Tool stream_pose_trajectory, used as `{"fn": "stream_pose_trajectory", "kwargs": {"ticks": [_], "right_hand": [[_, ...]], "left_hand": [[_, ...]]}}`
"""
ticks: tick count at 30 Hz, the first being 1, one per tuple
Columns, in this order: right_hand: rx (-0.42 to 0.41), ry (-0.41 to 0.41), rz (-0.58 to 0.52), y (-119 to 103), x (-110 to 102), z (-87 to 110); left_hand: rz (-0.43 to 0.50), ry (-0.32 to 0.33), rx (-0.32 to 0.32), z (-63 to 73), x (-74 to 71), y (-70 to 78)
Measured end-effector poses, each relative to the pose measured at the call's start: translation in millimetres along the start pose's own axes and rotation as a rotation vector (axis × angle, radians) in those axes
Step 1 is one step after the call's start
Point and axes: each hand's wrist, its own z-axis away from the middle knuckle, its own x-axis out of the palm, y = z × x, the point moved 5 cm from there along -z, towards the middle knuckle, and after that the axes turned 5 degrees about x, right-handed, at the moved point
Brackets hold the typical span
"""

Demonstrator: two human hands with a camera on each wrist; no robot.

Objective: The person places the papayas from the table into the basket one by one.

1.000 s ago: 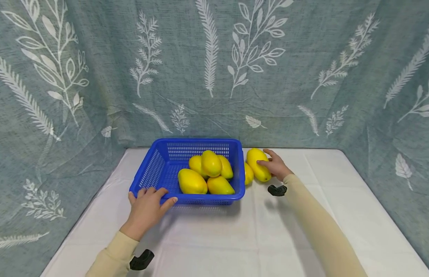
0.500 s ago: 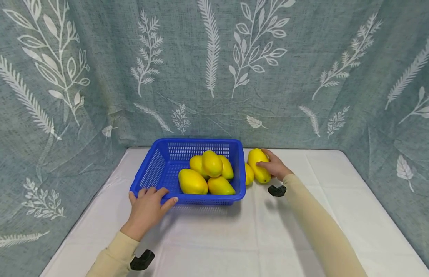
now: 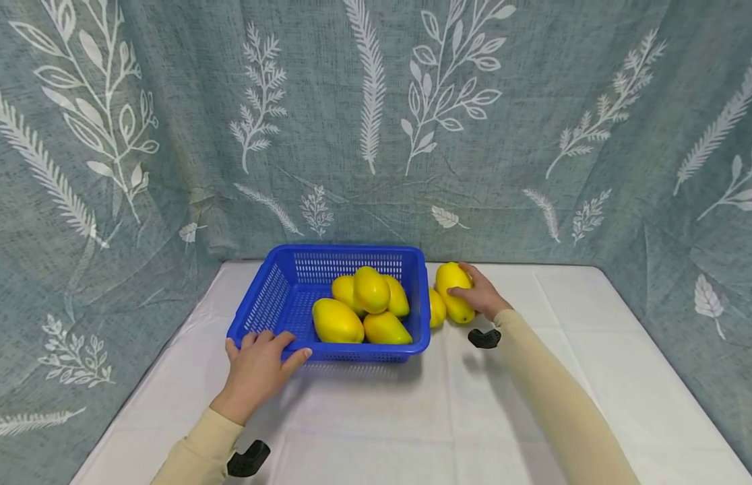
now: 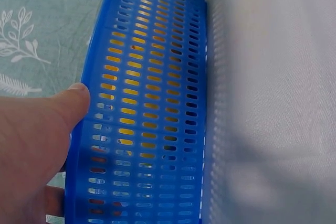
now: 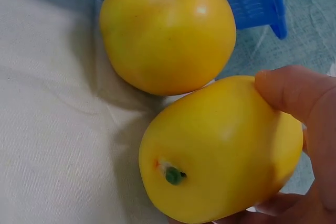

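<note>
A blue plastic basket (image 3: pixel 263 296) with slotted walls holds several yellow mangoes (image 3: pixel 338 321), one lying on top of others. At its near left corner my left hand (image 3: pixel 255 370) grips the rim, fingers over the inside and the thumb along the edge; in the left wrist view the thumb (image 4: pixel 79 95) presses the rim. To the right of the basket, my right hand (image 3: pixel 482 293) grips a yellow mango (image 3: pixel 453 286) between thumb and fingers. That mango's green stem stub (image 5: pixel 173 175) faces the right wrist camera. A second mango (image 5: pixel 168 32) lies between it and the basket wall.
A white cloth (image 3: pixel 376 424) covers the table. Behind and on both sides hangs a grey-green curtain (image 3: pixel 327 135) with white leaf prints. Each wrist carries a small black mount (image 3: pixel 485 338).
My right hand has closed more firmly around the mango, which has shifted very slightly right and turned a little. My left hand stays on the basket rim.
</note>
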Motion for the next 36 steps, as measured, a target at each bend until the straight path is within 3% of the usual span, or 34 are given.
{"fn": "stream_pose_trajectory", "kwargs": {"ticks": [12,23,29,36], "right_hand": [[0.039,0.023,-0.186,5,-26,8.0],[-0.040,0.044,-0.202,-37,-57,27.5],[-0.072,0.050,-0.223,-66,-51,35.6],[-0.107,0.013,-0.220,-99,-21,37.5]], "left_hand": [[0.009,-0.034,-0.009,0.0,1.2,0.3],[0.008,-0.014,0.000,0.0,0.1,0.0],[0.008,-0.022,-0.002,-0.2,-0.5,-0.4],[0.008,-0.031,-0.003,-0.6,0.3,-0.3]]}}
